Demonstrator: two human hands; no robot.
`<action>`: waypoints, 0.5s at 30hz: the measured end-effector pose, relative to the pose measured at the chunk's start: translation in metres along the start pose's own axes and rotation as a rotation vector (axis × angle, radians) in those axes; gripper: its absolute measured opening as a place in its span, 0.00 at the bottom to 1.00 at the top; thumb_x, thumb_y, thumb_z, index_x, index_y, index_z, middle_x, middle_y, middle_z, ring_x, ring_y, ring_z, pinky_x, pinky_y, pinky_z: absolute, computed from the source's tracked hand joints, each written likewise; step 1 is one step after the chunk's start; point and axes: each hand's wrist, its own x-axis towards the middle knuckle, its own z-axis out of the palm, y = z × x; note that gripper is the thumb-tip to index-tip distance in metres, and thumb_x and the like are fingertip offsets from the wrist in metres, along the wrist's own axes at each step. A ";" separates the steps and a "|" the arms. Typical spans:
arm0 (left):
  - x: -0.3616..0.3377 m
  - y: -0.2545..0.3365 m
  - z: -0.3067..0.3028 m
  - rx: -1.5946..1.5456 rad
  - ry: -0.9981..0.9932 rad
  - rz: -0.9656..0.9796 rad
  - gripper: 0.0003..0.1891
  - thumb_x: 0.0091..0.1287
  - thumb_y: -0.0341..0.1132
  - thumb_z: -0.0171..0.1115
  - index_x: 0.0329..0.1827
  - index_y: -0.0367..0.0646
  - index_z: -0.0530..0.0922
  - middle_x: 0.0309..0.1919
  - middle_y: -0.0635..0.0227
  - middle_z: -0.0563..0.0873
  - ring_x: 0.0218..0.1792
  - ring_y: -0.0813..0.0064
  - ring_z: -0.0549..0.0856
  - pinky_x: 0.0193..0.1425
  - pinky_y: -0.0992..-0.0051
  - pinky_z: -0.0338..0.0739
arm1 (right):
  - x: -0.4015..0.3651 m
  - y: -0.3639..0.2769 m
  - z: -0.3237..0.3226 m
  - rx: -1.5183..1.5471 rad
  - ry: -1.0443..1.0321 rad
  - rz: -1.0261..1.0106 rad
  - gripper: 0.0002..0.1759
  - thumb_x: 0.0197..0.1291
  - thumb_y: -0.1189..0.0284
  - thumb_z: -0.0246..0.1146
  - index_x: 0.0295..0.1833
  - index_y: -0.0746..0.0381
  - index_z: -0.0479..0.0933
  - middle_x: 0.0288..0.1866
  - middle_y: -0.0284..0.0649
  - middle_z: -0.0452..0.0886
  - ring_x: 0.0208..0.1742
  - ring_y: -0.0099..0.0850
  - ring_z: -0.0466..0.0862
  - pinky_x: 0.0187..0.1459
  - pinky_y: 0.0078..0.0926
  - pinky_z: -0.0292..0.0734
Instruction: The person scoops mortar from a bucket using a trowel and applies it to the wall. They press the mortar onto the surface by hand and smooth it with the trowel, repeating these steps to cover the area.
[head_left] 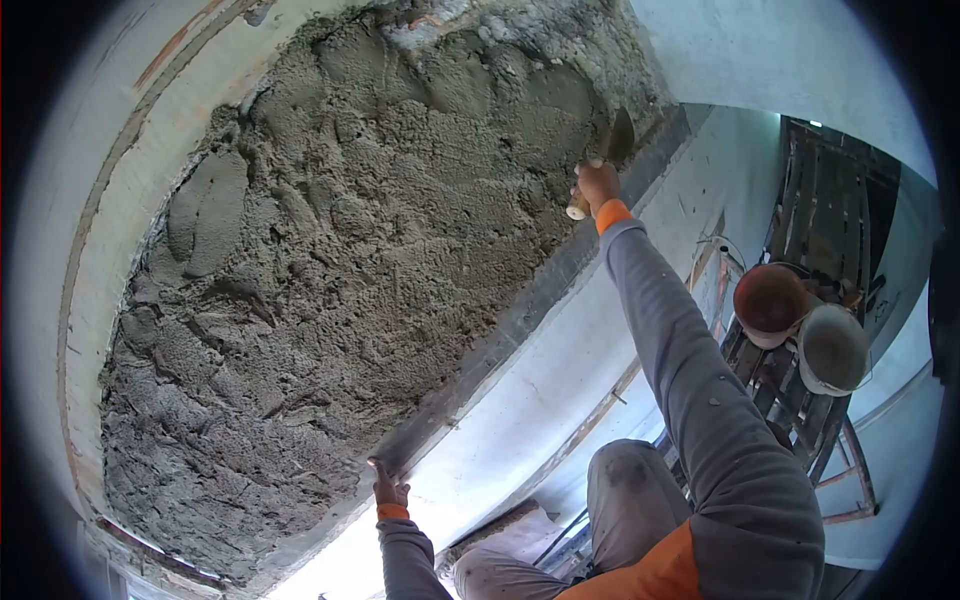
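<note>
My right hand is closed around the wooden handle of a trowel, its metal blade close to the wall near the upper right end of the mortar. Rough, wet grey mortar covers the wall panel, with a few smoother patches. A long dark grey strip borders the mortar's lower edge. At the lower end of this strip is my left hand, one finger stretched up against it; the other fingers are only partly visible.
On a wooden plank scaffold at the right stand a reddish bucket and a pale bucket. White wall surfaces surround the mortared panel. My bent knee shows below.
</note>
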 end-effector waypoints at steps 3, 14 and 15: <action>-0.005 0.002 0.003 -0.006 -0.004 0.002 0.61 0.46 0.76 0.57 0.70 0.37 0.45 0.68 0.55 0.58 0.62 0.49 0.67 0.56 0.48 0.63 | 0.019 0.004 0.009 0.067 -0.058 0.005 0.08 0.53 0.74 0.59 0.37 0.67 0.72 0.27 0.40 0.75 0.19 0.35 0.78 0.20 0.33 0.74; 0.013 -0.009 -0.007 0.067 0.017 0.021 0.60 0.45 0.77 0.57 0.69 0.37 0.48 0.67 0.56 0.60 0.61 0.51 0.66 0.54 0.49 0.63 | -0.075 -0.060 0.040 0.569 -0.519 -0.022 0.09 0.52 0.71 0.60 0.35 0.65 0.71 0.24 0.39 0.74 0.21 0.31 0.76 0.24 0.32 0.74; 0.015 -0.010 -0.007 0.044 0.044 0.009 0.60 0.45 0.77 0.57 0.68 0.37 0.48 0.67 0.56 0.60 0.61 0.52 0.67 0.53 0.49 0.64 | -0.085 -0.069 0.034 0.691 -0.596 0.057 0.09 0.52 0.71 0.60 0.36 0.64 0.72 0.25 0.38 0.74 0.22 0.31 0.77 0.25 0.31 0.74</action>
